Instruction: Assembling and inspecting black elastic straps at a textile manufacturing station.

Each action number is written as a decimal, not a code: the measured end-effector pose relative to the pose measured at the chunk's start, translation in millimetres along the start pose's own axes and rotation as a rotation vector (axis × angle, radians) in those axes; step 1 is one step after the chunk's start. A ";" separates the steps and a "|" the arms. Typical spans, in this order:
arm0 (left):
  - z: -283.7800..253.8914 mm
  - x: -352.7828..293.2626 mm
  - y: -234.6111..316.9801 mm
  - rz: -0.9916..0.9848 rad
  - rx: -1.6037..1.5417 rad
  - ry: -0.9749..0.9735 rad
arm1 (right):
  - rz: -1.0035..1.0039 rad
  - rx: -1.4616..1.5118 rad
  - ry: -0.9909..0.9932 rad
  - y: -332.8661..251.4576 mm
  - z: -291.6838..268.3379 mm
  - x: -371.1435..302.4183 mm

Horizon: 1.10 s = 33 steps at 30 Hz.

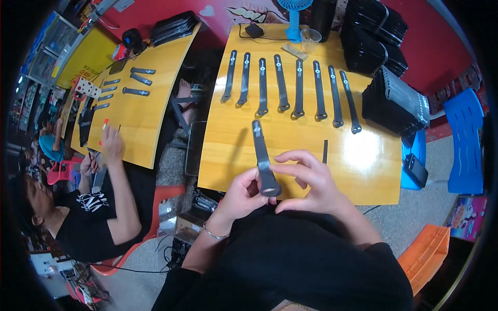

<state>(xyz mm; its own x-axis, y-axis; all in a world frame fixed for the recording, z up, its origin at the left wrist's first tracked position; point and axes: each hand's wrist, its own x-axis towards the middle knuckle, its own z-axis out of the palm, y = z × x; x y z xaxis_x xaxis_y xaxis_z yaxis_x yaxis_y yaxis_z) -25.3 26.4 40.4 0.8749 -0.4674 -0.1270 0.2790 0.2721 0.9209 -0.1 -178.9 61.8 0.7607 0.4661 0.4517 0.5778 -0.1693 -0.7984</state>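
Gripping with left hand (241, 196), over table (376, 179), a slim black strap (262, 153), pale-marked at one tip, slotted at the wider end, with right hand (317, 185) loosely open.

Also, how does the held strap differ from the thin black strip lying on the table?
The held strap is raised above the table; the thin black strip lies on it. The strap looks wider and longer; the strip, narrow and short. The strap has a rounded, slotted end; the strip shows no slot. Both are dark.
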 end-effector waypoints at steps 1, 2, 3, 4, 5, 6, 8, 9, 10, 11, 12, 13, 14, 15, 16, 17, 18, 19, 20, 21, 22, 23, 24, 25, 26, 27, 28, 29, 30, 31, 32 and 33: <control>-0.7 -0.5 -6.5 0.058 -0.001 -0.009 | -0.031 -0.015 0.038 0.6 5.7 -1.2; 1.8 -2.5 -5.5 0.054 -0.001 -0.020 | -0.026 -0.020 0.046 0.0 10.4 -1.6; 4.1 -1.9 -3.1 0.050 0.002 -0.001 | -0.038 -0.016 0.061 0.7 12.6 -1.5; 5.3 -2.0 -1.8 0.045 0.006 0.016 | -0.050 -0.014 0.077 1.4 14.3 -2.0; -0.5 -3.8 -8.9 0.093 0.069 -0.013 | -0.014 0.012 0.084 2.2 16.1 -3.6; -0.3 -4.8 -7.1 0.089 0.071 -0.034 | -0.008 -0.001 0.100 1.3 15.9 -2.0; 3.8 -4.7 -3.1 0.032 0.152 0.020 | -0.111 -0.033 0.090 -1.2 13.6 2.4; 4.6 -5.3 -8.0 0.174 0.263 0.119 | -0.130 -0.037 0.081 -6.0 14.2 3.4; 2.1 -5.5 -8.3 0.169 0.127 0.088 | -0.186 -0.037 0.106 -7.4 18.5 5.0; 4.7 -5.9 -7.0 0.174 0.146 0.120 | -0.195 -0.038 0.104 -8.6 21.8 4.5; 10.7 -5.7 -1.7 0.182 0.166 0.155 | -0.206 -0.036 0.101 -9.9 23.8 3.5; 12.3 -5.3 -0.8 0.181 0.168 0.144 | -0.205 -0.043 0.110 -10.7 24.1 3.0; 13.3 -5.1 -0.3 0.178 0.037 0.122 | -0.216 -0.076 0.117 -11.3 24.1 2.4; 14.8 -5.6 -0.2 0.175 -0.095 0.105 | -0.229 -0.108 0.121 -11.9 24.2 1.4; 18.6 -5.0 -0.2 0.172 -0.094 0.100 | -0.227 -0.110 0.125 -11.0 24.9 0.1; 23.9 -4.1 -0.7 0.155 -0.090 0.159 | -0.222 -0.132 0.138 -9.1 26.1 -1.6; 27.2 -2.6 -1.2 0.137 -0.086 0.217 | -0.216 -0.154 0.151 -7.4 26.0 -3.2; 25.4 -2.3 -0.4 0.133 -0.086 0.210 | -0.212 -0.159 0.157 -6.8 24.6 -4.8; 21.1 -2.6 1.6 0.048 -0.160 0.116 | -0.204 -0.138 0.147 -6.1 22.7 -6.5; 18.5 -2.5 2.5 -0.035 -0.234 0.026 | -0.199 -0.116 0.133 -5.2 20.6 -7.7; 18.3 -2.3 1.1 -0.038 -0.234 0.020 | -0.196 -0.120 0.137 -3.5 18.8 -9.9; 17.7 -2.7 -1.6 -0.080 -0.120 -0.021 | -0.145 -0.083 0.144 -1.3 16.8 -12.8; 16.2 -3.6 -4.6 -0.120 -0.006 -0.060 | -0.096 -0.045 0.150 0.1 14.5 -15.1; 14.9 -4.2 -7.6 -0.142 0.071 -0.094 | 0.013 0.068 0.123 -4.8 7.8 -16.7; 16.5 -4.4 -7.3 -0.144 0.072 -0.096 | 0.015 0.068 0.125 -5.5 2.7 -19.2; 20.6 -4.2 -5.9 -0.144 0.171 -0.127 | 0.114 0.162 0.174 -4.4 -1.4 -21.8; 23.4 -3.4 -5.4 -0.144 0.271 -0.157 | 0.213 0.257 0.222 -5.8 -6.8 -22.5; 23.9 -0.7 -5.4 -0.107 0.327 -0.175 | 0.397 0.418 0.220 -13.7 -16.2 -24.2; 24.5 0.6 -4.4 -0.106 0.326 -0.169 | 0.388 0.406 0.325 -7.6 -22.0 -27.8; 24.2 2.0 -2.8 -0.126 0.319 -0.225 | 0.378 0.395 0.432 -1.0 -28.3 -31.0; 23.4 2.2 -1.8 -0.145 0.312 -0.280 | 0.419 0.377 0.456 -2.5 -37.3 -33.3; 19.4 2.8 -1.8 -0.147 0.312 -0.281 | 0.462 0.355 0.486 -5.0 -46.8 -36.1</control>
<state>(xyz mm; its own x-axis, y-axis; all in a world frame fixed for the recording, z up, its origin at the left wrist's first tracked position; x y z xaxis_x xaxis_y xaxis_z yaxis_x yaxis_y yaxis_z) -31.0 8.2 45.6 0.6813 -0.7044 -0.1992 0.2217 -0.0608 0.9732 -16.6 -235.5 68.1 0.9945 -0.0330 0.0993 0.1015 0.0738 -0.9921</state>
